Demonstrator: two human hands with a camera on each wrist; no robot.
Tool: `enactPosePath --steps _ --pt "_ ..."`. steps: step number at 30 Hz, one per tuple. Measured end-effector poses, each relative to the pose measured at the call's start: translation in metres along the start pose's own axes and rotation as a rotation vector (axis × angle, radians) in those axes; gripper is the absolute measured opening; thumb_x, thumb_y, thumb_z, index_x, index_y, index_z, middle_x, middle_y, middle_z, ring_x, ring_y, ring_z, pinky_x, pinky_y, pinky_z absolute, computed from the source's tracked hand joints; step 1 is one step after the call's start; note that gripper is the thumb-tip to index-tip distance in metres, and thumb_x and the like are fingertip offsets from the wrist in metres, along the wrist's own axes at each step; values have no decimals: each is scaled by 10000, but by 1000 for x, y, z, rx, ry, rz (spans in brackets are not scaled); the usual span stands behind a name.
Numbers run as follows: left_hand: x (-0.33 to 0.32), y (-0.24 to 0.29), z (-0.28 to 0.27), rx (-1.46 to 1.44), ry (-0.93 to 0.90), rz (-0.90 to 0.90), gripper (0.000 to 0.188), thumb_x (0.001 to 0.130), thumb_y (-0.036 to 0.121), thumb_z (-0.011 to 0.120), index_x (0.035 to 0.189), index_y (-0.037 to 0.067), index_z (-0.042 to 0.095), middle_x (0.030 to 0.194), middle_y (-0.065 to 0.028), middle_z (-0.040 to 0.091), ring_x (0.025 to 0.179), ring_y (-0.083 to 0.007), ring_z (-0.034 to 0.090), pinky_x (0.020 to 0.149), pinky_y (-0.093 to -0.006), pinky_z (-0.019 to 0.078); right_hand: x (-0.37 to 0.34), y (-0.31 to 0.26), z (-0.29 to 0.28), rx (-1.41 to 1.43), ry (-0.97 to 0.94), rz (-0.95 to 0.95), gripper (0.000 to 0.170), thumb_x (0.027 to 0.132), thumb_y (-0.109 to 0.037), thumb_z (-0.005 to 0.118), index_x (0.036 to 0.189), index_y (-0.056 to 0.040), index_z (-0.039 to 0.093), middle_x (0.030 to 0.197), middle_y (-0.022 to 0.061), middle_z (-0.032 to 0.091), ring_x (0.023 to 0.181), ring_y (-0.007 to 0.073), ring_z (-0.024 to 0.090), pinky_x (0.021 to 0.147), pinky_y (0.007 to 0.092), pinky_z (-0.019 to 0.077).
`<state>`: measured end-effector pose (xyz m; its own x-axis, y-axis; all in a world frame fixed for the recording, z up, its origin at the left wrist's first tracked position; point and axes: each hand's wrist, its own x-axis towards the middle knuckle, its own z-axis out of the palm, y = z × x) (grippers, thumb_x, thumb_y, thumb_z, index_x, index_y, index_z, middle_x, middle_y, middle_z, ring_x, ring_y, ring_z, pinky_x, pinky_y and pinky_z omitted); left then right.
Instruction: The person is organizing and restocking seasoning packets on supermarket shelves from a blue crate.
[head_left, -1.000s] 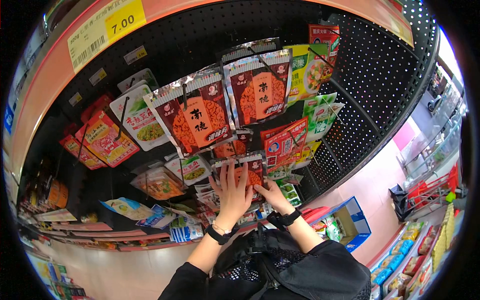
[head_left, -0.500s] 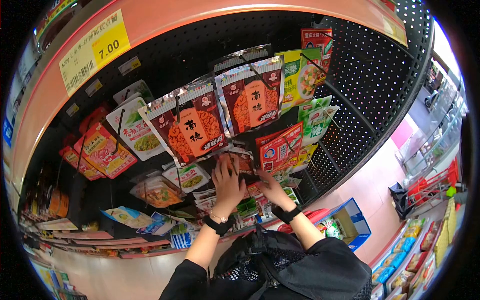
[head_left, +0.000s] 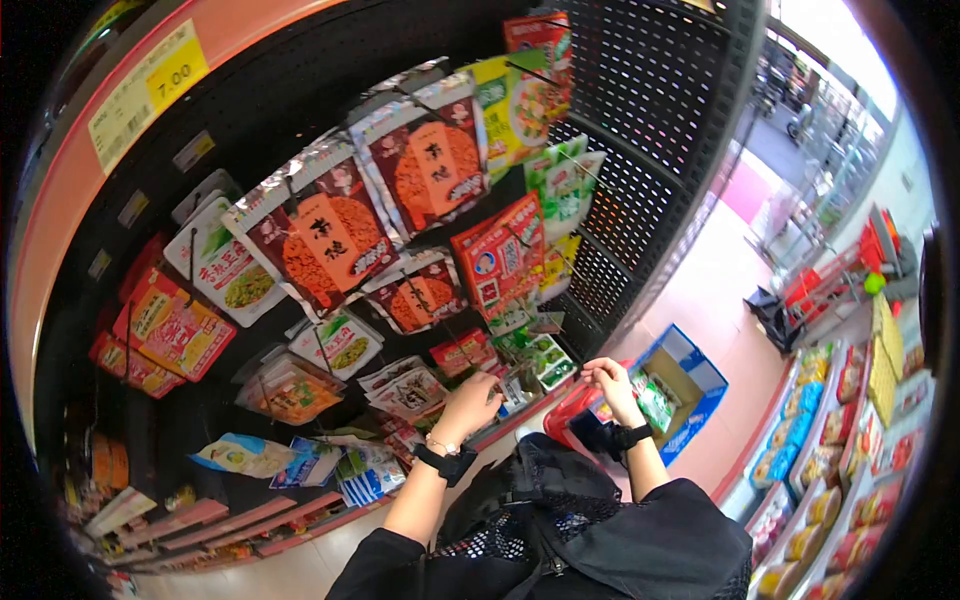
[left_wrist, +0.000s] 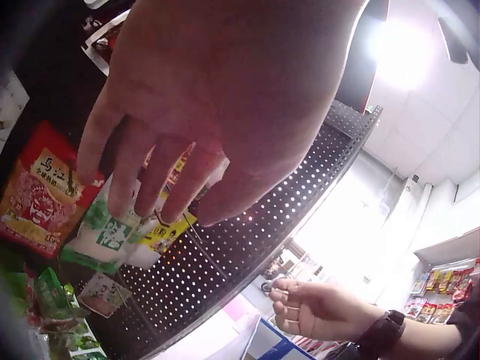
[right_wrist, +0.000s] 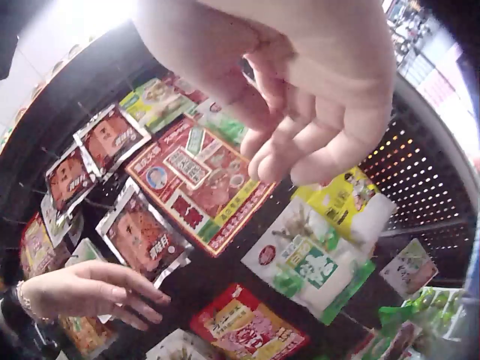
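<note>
My left hand (head_left: pixel 472 405) holds nothing, its fingers loosely bent in front of the lower hanging packets. My right hand (head_left: pixel 612 390), also holding nothing, hovers farther right with fingers half curled, over the area of the blue-edged carton (head_left: pixel 690 430). Up and left of the hands, a dark red seasoning pouch (head_left: pixel 420 290) hangs below two larger pouches (head_left: pixel 325 240) of like print. Nearest the left hand are a red packet (head_left: pixel 465 352) and some white-and-brown packets (head_left: pixel 403 388). In the right wrist view, a red square packet (right_wrist: pixel 202 184) hangs behind the right hand (right_wrist: pixel 300 97).
A black perforated panel (head_left: pixel 650 120) with hooks bounds the display on the right. Green-and-white packets (head_left: pixel 565 185) hang beside it. Beyond the aisle floor (head_left: pixel 665 330) stand low shelves of bagged goods (head_left: pixel 800 410). A price label (head_left: pixel 145 95) sits on the orange shelf edge at upper left.
Both hands have come away from the lower dark red pouch, which now hangs by itself. The right hand has moved right and the left hand down. The head view has turned right.
</note>
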<state>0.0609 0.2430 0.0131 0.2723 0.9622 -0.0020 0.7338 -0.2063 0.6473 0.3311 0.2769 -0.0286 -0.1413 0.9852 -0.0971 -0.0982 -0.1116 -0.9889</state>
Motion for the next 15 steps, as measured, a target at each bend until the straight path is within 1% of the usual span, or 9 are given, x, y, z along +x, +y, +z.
enactPosePath --steps 2,4,5,6,8,9,12,13,15 --pt "-4 0 12 18 -51 96 295 732 210 508 950 11 511 955 -153 516 889 -301 500 727 -356 419 -22 13 -18 -175 38 16 157 794 -67 420 904 -13 518 825 65 561 760 134 539 678 251 435" --pt "-10 0 26 -47 -108 111 288 732 205 508 939 6 520 914 -164 529 871 -311 506 733 -355 417 -50 45 -45 -708 114 53 202 786 -167 447 919 -38 527 871 102 573 800 208 552 713 305 435" --pt "-12 -1 34 -42 -135 145 277 732 196 507 927 0 527 894 -172 537 857 -314 512 737 -355 417 -65 61 -60 -993 144 163 286 781 -286 447 932 -60 537 918 130 569 867 274 537 770 392 407" --pt "-14 1 41 -51 -185 173 277 732 196 507 927 0 527 894 -172 537 857 -314 512 737 -355 417 -87 37 -55 -1330 125 413 394 777 -362 434 1040 -76 500 1028 154 524 996 322 462 858 502 314" --pt "-19 5 54 -85 -256 132 283 735 183 512 936 -16 523 913 -181 537 871 -317 509 756 -360 407 -125 67 -72 -1348 387 456 405 795 -420 393 1026 -109 511 1130 181 435 1142 374 290 891 614 145" --pt "-23 5 62 -103 -266 152 280 738 179 512 934 -20 524 912 -181 539 875 -318 506 766 -360 401 -141 67 -76 -1367 383 603 476 793 -466 370 1086 -107 480 1162 179 410 1169 396 226 902 630 73" --pt "-29 14 69 -110 -370 140 284 740 182 514 935 -25 522 912 -188 538 874 -321 506 770 -359 400 -175 77 -83 -1208 287 706 530 797 -489 323 1142 -98 416 1264 181 274 1191 399 168 913 619 46" --pt "-31 17 70 -109 -390 117 284 740 180 514 934 -27 521 911 -193 538 870 -323 507 766 -361 400 -181 92 -84 -1137 352 641 507 781 -458 391 1133 -93 384 1277 177 217 1184 386 172 914 611 65" --pt "-33 23 73 -88 -390 128 283 740 179 514 934 -27 520 908 -194 539 870 -322 507 765 -361 400 -185 109 -87 -1149 382 523 559 718 -352 537 1146 -51 338 1246 174 236 1164 379 185 915 601 103"
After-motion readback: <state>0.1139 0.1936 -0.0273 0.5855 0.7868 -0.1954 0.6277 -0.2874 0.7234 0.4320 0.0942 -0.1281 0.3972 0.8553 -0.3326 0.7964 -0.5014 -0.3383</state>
